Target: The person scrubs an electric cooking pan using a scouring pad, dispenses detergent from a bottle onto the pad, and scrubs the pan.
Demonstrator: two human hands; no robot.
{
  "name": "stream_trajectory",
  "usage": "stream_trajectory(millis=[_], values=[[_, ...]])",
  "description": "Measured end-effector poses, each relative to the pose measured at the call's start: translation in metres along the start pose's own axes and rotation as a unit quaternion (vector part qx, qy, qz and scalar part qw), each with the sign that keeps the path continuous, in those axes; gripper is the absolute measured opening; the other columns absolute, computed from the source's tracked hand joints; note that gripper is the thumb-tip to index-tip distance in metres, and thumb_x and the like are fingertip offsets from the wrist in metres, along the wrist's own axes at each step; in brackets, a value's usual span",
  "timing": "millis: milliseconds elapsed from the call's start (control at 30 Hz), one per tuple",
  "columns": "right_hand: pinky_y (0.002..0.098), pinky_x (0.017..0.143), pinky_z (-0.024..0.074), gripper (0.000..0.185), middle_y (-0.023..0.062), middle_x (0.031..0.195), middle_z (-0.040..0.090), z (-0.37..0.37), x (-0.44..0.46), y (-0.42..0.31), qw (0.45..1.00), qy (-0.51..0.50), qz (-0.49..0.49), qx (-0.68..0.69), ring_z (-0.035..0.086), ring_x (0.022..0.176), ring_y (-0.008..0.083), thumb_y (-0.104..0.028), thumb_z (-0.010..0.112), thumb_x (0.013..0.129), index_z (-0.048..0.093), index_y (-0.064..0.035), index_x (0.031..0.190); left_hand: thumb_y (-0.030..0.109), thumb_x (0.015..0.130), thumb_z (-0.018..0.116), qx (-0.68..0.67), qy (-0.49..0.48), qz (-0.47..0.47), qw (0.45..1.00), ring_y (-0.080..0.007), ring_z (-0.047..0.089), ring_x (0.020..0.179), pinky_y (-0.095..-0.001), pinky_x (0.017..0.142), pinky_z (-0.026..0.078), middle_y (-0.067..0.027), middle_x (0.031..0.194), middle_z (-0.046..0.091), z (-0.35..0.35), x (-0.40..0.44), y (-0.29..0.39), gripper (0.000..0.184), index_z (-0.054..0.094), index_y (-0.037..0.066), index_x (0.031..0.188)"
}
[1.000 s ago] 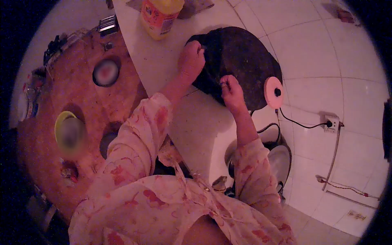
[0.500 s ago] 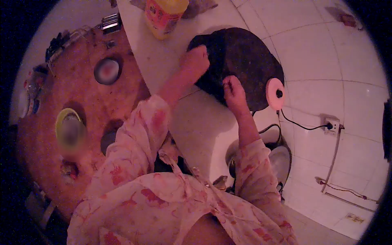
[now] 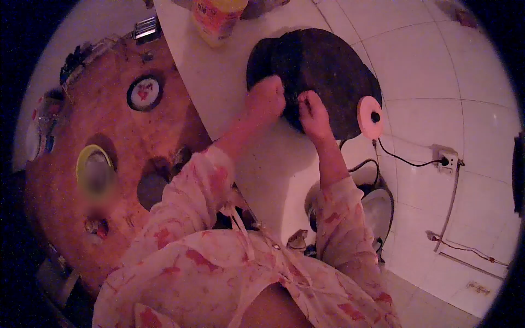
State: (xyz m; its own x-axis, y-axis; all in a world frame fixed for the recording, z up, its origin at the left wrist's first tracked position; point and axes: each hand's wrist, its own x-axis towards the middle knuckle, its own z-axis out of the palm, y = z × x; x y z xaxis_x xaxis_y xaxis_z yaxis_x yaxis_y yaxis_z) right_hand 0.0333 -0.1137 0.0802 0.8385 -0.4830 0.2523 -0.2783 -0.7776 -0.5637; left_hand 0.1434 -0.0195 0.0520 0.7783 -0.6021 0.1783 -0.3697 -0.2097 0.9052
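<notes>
A wide, dark, round electric hot plate point(image 3: 342, 82) with a pale round control disc point(image 3: 367, 127) and black knob sits on the counter. Over its left part lies a dark, thin, floppy sheet point(image 3: 284, 57), whose kind I cannot make out in the dim light. At the sheet's near edge my left hand point(image 3: 267, 97) is closed, knuckles up, seemingly gripping it. Close to its right, my right hand point(image 3: 314, 116) has thumb and fingers pinched together on the same dark material. What lies between the fingertips is mostly hidden.
A yellow-lidded jar point(image 3: 217, 19) stands at the counter's point(image 3: 262, 164) far end. The hot plate's black cord point(image 3: 410, 163) runs to a wall socket point(image 3: 447, 162). Below my right forearm is a metal pan point(image 3: 377, 213). A brown table point(image 3: 123, 134) at left holds a yellow-rimmed bowl point(image 3: 90, 150) and a plate point(image 3: 145, 93).
My left hand has come down and right, closer to my right hand, which has risen slightly. The dark sheet's left edge has shifted and now looks rounder.
</notes>
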Motion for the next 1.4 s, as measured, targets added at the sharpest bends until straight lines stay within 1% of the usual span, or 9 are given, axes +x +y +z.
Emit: stream_trajectory(millis=[233, 500, 667, 733, 767, 833, 1167, 1233, 1400], values=[[0.0245, 0.054, 0.0375, 0.003, 0.0041, 0.073, 0.047, 0.003, -0.002, 0.004, 1.0, 0.0, 0.027, 0.004, 0.041, 0.062, 0.0101, -0.007, 0.047, 0.083, 0.047, -0.0043, 0.085, 0.009, 0.073, 0.051, -0.049, 0.112, -0.028, 0.992, -0.0373, 0.052, 0.074, -0.044, 0.062, 0.041, -0.0175, 0.076, 0.055, 0.005, 0.025, -0.019, 0.006, 0.049, 0.003, 0.072], [0.0241, 0.055, 0.037, 0.005, 0.0033, 0.068, 0.045, 0.002, 0.0, 0.004, 1.0, -0.006, 0.029, -0.003, 0.04, 0.061, 0.0095, -0.01, 0.047, 0.085, 0.047, -0.0052, 0.084, 0.013, 0.075, 0.053, -0.025, -0.014, 0.01, 1.0, -0.0384, 0.052, 0.076, -0.043, 0.064, 0.042, -0.0183, 0.078, 0.055, 0.022, -0.01, -0.015, 0.01, 0.053, 0.003, 0.075], [0.0251, 0.057, 0.0378, 0.007, 0.005, 0.069, 0.046, -0.001, 0.001, 0.005, 0.998, -0.022, 0.063, 0.01, 0.041, 0.062, 0.0118, -0.011, 0.047, 0.085, 0.048, -0.0046, 0.085, 0.013, 0.074, 0.054, -0.071, 0.081, -0.105, 0.989, -0.0378, 0.053, 0.076, -0.0428, 0.065, 0.042, -0.0185, 0.079, 0.056, 0.001, 0.036, -0.006, 0.01, 0.054, 0.003, 0.072], [0.0377, 0.072, 0.0419, 0.009, 0.0162, 0.085, 0.052, -0.002, 0.002, -0.003, 0.998, -0.028, 0.056, 0.001, 0.051, 0.082, 0.0357, -0.011, 0.046, 0.083, 0.048, -0.0024, 0.085, 0.014, 0.073, 0.055, -0.037, 0.055, -0.094, 0.993, -0.0374, 0.054, 0.075, -0.0425, 0.064, 0.042, -0.0182, 0.078, 0.057, 0.001, 0.037, -0.008, 0.011, 0.054, 0.003, 0.073], [0.0377, 0.072, 0.0419, 0.009, 0.0162, 0.085, 0.052, -0.001, 0.002, -0.002, 0.998, -0.027, 0.057, 0.003, 0.051, 0.082, 0.0357, -0.011, 0.046, 0.083, 0.048, -0.0024, 0.085, 0.014, 0.073, 0.056, -0.001, 0.029, -0.08, 0.996, -0.0371, 0.054, 0.075, -0.0423, 0.064, 0.043, -0.0179, 0.078, 0.057, 0.001, 0.038, -0.01, 0.011, 0.054, 0.003, 0.073], [0.025, 0.06, 0.0384, 0.007, 0.0077, 0.07, 0.046, 0.002, 0.0, 0.001, 1.0, -0.007, 0.023, -0.017, 0.042, 0.065, 0.012, -0.011, 0.047, 0.086, 0.048, -0.0037, 0.085, 0.015, 0.072, 0.056, -0.005, -0.01, -0.088, 0.996, -0.0372, 0.054, 0.074, -0.042, 0.064, 0.043, -0.0177, 0.076, 0.058, 0.005, 0.014, -0.006, 0.012, 0.054, 0.004, 0.073], [0.0238, 0.058, 0.0384, 0.002, 0.0047, 0.071, 0.045, -0.001, 0.001, -0.001, 1.0, -0.003, -0.01, -0.009, 0.042, 0.065, 0.0105, -0.006, 0.046, 0.084, 0.047, -0.0041, 0.084, 0.017, 0.073, 0.057, -0.039, 0.062, -0.113, 0.991, -0.0366, 0.055, 0.074, -0.0425, 0.064, 0.043, -0.0164, 0.076, 0.059, -0.001, 0.033, -0.005, 0.012, 0.055, 0.005, 0.074], [0.0391, 0.072, 0.0416, 0.011, 0.0176, 0.084, 0.051, 0.0, 0.0, -0.004, 0.997, -0.026, 0.063, 0.028, 0.05, 0.081, 0.0368, -0.012, 0.045, 0.084, 0.047, -0.0016, 0.085, 0.017, 0.074, 0.055, -0.031, 0.057, -0.116, 0.991, -0.0371, 0.055, 0.075, -0.0428, 0.064, 0.043, -0.0169, 0.078, 0.059, -0.004, 0.022, 0.006, 0.012, 0.055, 0.005, 0.075], [0.0391, 0.071, 0.0414, 0.01, 0.0178, 0.083, 0.051, -0.002, 0.003, -0.008, 0.997, -0.037, 0.065, 0.01, 0.05, 0.081, 0.0372, -0.012, 0.045, 0.083, 0.047, -0.0025, 0.085, 0.02, 0.075, 0.053, -0.047, -0.05, -0.127, 0.99, -0.0356, 0.057, 0.076, -0.0411, 0.067, 0.045, -0.0173, 0.082, 0.06, 0.003, -0.01, 0.012, 0.017, 0.057, 0.004, 0.082]])
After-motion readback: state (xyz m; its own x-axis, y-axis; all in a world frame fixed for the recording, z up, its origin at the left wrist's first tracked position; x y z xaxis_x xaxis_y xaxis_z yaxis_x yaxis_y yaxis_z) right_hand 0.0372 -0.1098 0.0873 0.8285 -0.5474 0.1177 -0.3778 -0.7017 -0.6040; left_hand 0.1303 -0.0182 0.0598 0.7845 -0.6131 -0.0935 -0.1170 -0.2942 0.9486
